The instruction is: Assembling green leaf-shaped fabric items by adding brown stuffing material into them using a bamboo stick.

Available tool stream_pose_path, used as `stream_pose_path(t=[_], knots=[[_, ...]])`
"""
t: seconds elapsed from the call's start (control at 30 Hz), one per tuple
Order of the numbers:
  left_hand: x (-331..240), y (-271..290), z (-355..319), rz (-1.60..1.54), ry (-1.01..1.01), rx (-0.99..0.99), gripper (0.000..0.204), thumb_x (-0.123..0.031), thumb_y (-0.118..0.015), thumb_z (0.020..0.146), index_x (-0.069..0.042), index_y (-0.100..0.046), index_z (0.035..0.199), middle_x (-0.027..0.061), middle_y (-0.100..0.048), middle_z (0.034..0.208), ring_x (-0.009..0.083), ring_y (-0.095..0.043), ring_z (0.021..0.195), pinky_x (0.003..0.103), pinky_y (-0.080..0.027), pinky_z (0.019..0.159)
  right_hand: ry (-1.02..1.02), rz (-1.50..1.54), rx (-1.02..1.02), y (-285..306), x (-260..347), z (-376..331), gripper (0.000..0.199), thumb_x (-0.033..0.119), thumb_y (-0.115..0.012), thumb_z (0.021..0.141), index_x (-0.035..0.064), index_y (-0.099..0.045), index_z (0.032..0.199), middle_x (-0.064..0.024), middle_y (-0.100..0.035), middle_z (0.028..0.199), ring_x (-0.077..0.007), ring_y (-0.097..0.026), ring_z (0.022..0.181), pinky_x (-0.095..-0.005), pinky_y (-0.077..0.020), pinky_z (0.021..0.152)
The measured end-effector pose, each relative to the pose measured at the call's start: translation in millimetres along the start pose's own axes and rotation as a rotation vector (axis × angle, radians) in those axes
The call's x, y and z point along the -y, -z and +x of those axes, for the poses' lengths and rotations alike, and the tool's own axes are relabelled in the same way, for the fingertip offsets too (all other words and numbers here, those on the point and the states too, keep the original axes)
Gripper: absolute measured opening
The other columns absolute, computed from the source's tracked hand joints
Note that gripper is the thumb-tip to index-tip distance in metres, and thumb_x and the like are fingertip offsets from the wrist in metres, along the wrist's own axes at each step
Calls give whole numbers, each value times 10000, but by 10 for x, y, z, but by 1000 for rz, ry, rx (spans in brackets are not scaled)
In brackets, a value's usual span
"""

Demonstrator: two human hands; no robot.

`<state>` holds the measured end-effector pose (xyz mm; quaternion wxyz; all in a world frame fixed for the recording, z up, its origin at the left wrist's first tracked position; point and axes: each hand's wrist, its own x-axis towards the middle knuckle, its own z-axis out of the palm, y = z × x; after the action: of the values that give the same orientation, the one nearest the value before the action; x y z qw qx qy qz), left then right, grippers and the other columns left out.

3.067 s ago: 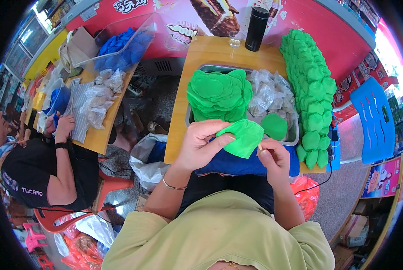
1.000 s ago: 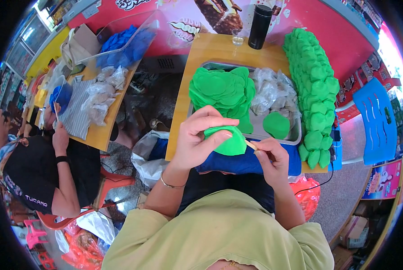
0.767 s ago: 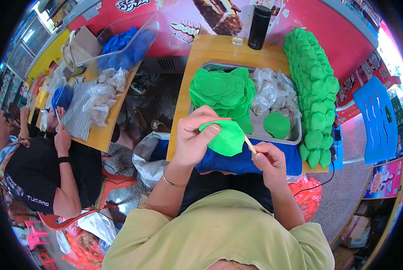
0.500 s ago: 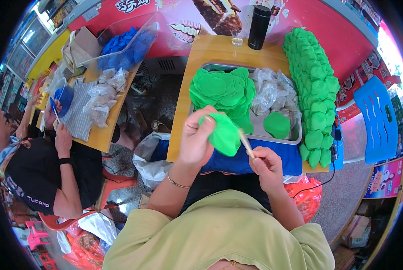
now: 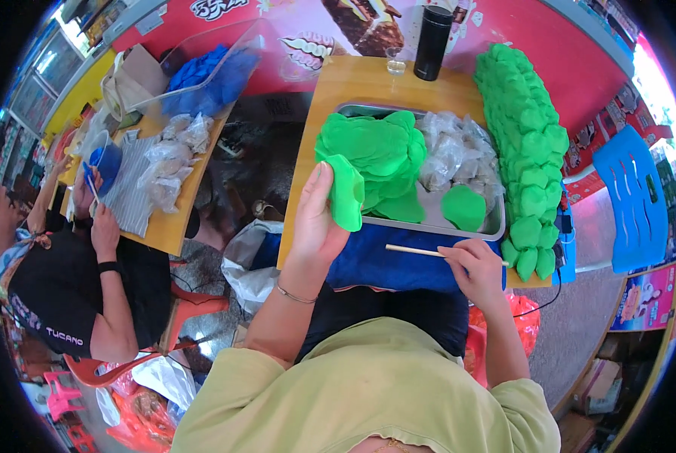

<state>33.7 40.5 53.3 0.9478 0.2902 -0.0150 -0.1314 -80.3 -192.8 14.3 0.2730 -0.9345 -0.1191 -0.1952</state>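
My left hand (image 5: 315, 223) is closed on a cupped green foam petal (image 5: 346, 193), its thumb against the near side. A thin wooden stick (image 5: 415, 249) is pinched in the fingers of my right hand (image 5: 474, 273), pointing left and apart from the petal. Beyond my hands a metal tray (image 5: 459, 232) bears a heap of flat green foam discs (image 5: 376, 155), bunched clear plastic bags (image 5: 457, 147) and one single green disc (image 5: 463, 208). Rows of shaped green petals (image 5: 530, 151) overlap in a long pile along the table's right side.
A black thermos (image 5: 433, 44) and a small clear cup (image 5: 396, 62) stand at the table's far edge. Blue cloth (image 5: 398, 268) hangs before my lap. On the left, a co-worker (image 5: 81, 294) sits at another table with blue pieces (image 5: 202, 74). A blue chair (image 5: 631, 198) is at right.
My hands have moved apart: the left, with the petal, went up and left, and the right moved right. The stick has come away from the petal and now lies nearly level.
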Motion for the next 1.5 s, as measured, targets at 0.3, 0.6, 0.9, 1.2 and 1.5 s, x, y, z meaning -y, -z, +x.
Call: stream_pose_path(t=[0.3,0.6,0.9,1.2,1.5], knots=[[156,191,134,115,26,58,246,-194,-527,887,-89,-516,1109,21,-588,991,130,-561,877,281,-460,736,46,-131,-70,-56,-226,-158,186,38,-642,675,105,-651,848,-41,-601,829,-219,-590,776,-314,-491,621],[529,514,94,-78,307,-32,281,-143,-490,846,-79,-466,1118,51,-564,898,176,-560,806,329,-465,700,-20,-122,-112,99,-661,491,207,2,-609,737,39,-603,941,-119,-572,928,-308,-570,866,-359,-470,735],[316,512,75,96,230,175,101,-162,-503,802,-66,-473,799,58,-469,737,166,-450,669,288,-363,587,-263,-403,242,-52,-788,799,368,171,-691,683,138,-540,1016,-95,-571,931,-305,-580,869,-403,-481,716],[316,671,70,42,301,392,139,-92,-463,821,-4,-530,906,94,-548,864,152,-536,785,275,-468,694,-196,-183,238,167,-552,1186,152,135,-642,738,67,-610,870,-110,-601,790,-288,-596,742,-381,-466,654],[258,607,46,13,336,314,94,-88,-465,806,-17,-508,851,90,-518,808,177,-507,762,285,-430,689,-2,-45,256,-577,-283,1908,299,150,-675,733,107,-586,1016,-67,-591,896,-219,-571,779,-332,-465,668]])
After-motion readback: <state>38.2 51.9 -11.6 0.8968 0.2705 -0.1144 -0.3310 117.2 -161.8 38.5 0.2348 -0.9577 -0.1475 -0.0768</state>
